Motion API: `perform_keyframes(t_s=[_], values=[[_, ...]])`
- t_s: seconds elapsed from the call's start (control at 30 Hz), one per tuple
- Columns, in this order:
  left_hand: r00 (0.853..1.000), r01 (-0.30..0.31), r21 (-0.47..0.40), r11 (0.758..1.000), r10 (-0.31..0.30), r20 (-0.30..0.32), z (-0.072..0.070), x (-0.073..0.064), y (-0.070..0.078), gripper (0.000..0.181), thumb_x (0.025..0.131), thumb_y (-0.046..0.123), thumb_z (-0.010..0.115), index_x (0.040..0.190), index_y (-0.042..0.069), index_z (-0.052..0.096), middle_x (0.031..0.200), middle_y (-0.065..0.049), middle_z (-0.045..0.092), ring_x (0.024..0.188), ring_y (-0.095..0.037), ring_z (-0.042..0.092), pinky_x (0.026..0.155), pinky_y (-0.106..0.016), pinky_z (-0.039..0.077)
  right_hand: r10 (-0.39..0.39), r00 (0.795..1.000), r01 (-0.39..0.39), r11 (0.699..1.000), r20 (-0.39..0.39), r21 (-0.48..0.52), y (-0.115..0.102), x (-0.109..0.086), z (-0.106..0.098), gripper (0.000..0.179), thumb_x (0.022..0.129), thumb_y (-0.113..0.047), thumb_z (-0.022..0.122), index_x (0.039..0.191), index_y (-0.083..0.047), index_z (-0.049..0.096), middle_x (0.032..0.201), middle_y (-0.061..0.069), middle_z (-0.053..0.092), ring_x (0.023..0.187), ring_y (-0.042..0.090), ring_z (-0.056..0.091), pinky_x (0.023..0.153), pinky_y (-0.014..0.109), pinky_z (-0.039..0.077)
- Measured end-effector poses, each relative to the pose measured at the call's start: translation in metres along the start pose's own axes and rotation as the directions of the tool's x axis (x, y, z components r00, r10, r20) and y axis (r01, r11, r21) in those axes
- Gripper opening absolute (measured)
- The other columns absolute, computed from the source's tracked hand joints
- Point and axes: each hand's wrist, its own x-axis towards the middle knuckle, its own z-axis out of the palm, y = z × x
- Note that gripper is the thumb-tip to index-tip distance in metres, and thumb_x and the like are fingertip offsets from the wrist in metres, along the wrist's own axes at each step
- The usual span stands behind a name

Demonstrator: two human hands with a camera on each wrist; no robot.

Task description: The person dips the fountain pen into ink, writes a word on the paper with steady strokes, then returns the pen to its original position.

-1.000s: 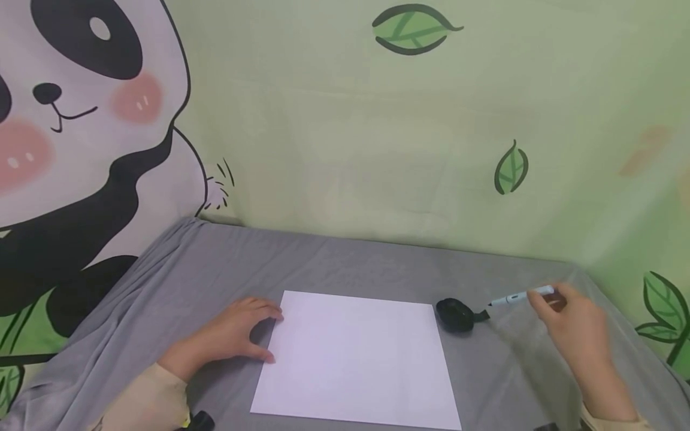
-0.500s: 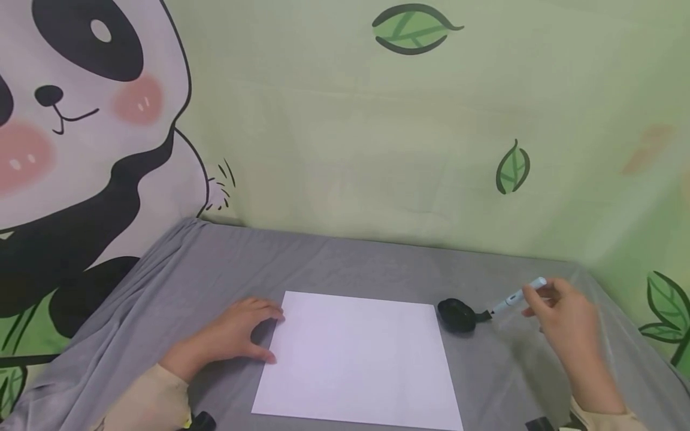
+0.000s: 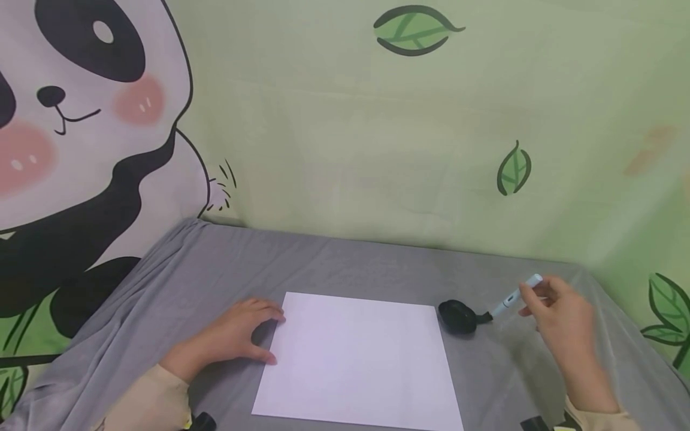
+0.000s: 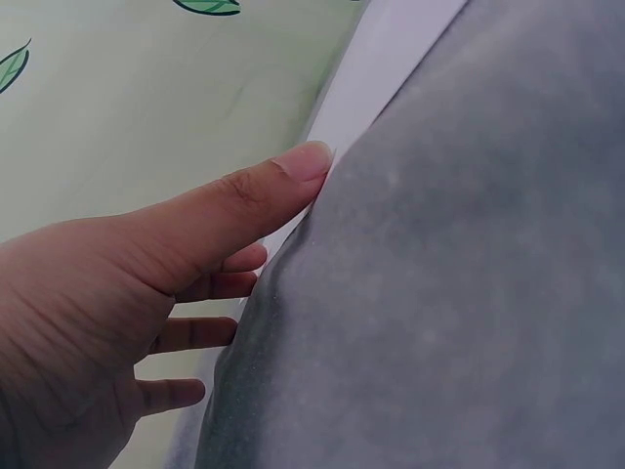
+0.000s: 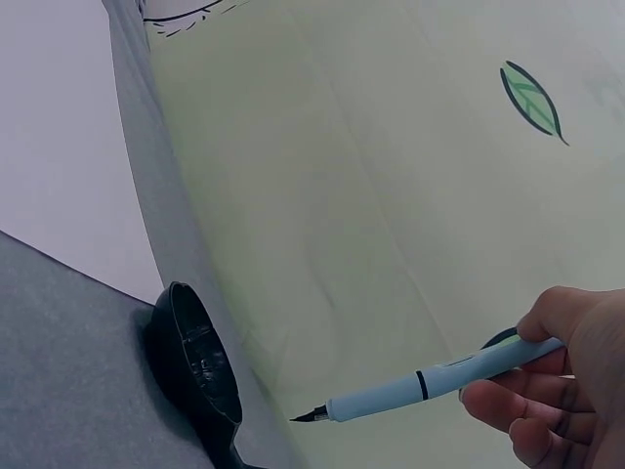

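Note:
My right hand pinches a light blue fountain pen between thumb and fingers, its dark nib pointing down and left. In the right wrist view the pen shows a bare nib beside a small black ladle-like dish with a short handle. From the head, that dish sits just right of a blank white sheet of paper, and the nib end overlaps the tip of its handle. My left hand touches the sheet's left edge with thumb and fingertips spread apart; its thumb tip presses there in the left wrist view.
A grey cloth covers the table, rumpled at the left side. Behind it hangs a green backdrop with a printed panda and leaves. Black wrist gear shows near the left sleeve.
My right hand has shifted slightly left, and the pen has tilted steeper, its nib coming down beside the dish's handle. My left hand and the paper stay in place.

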Motion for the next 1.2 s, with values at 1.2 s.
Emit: perform_keyframes(t_s=[1.2], values=[[1.0, -0.018, 0.014, 1.0, 0.018, -0.01, 0.001, 0.001, 0.0, 0.066, 0.066, 0.051, 0.081, 0.114, 0.01, 0.064, 0.122, -0.006, 0.063, 0.118, -0.031, 0.055, 0.099, -0.054, 0.041, -0.036, 0.997, 0.019, 0.967, 0.064, 0.254, 0.004, 0.0, 0.013, 0.026, 0.097, -0.018, 0.055, 0.108, 0.005, 0.06, 0.084, 0.002, 0.074, 0.058, -0.009, 0.062, 0.053, 0.022, 0.055]])
